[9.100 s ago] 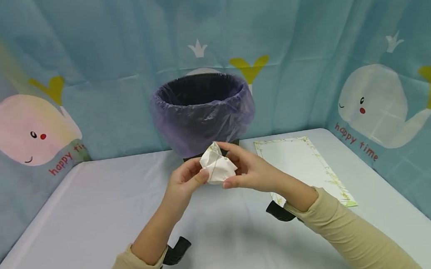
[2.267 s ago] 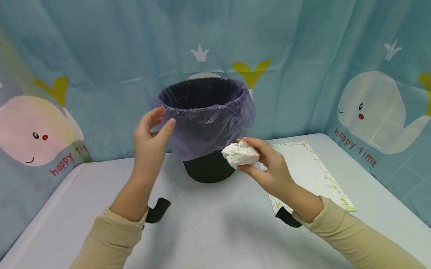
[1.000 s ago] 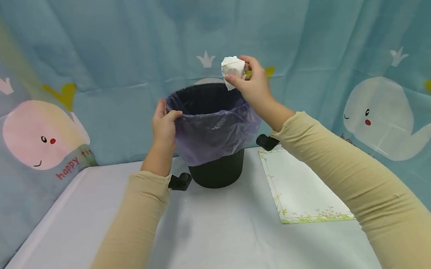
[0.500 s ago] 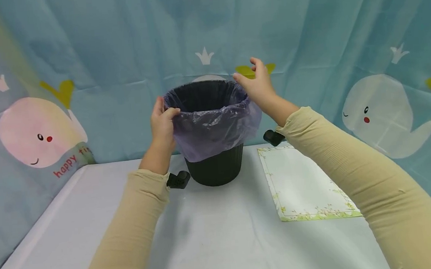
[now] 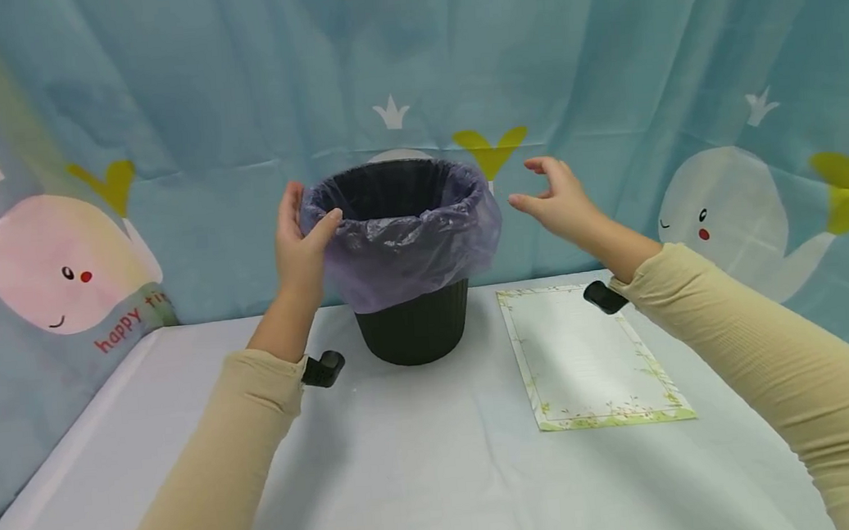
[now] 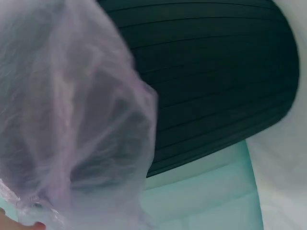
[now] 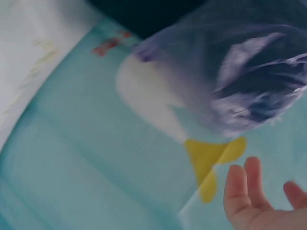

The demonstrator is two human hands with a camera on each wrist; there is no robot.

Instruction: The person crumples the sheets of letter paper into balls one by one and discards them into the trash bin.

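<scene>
A black bin [image 5: 413, 331] with a purple plastic bag [image 5: 424, 257] folded over its rim stands at the table's back. My left hand [image 5: 300, 253] is at the left side of the rim, fingers and thumb fairly straight and spread; whether it touches the bag is hard to tell. In the left wrist view, the bag [image 6: 96, 124] hangs over the ribbed bin [image 6: 216, 81], with a fingertip at the lower left corner. My right hand [image 5: 564, 206] hovers right of the bin, fingers loosely bent and holding nothing. The bin's bottom is hidden.
A white sheet of paper with a floral border [image 5: 586, 360] lies on the white table [image 5: 423, 462], right of the bin. A blue curtain [image 5: 235, 89] with whale prints closes off the back and sides. Black wrist cameras [image 5: 323, 369] sit at both cuffs.
The crumpled paper ball left my right hand above the bin and is out of sight. That hand has since drawn right and down. My left hand has loosened at the rim and shifted slightly left.
</scene>
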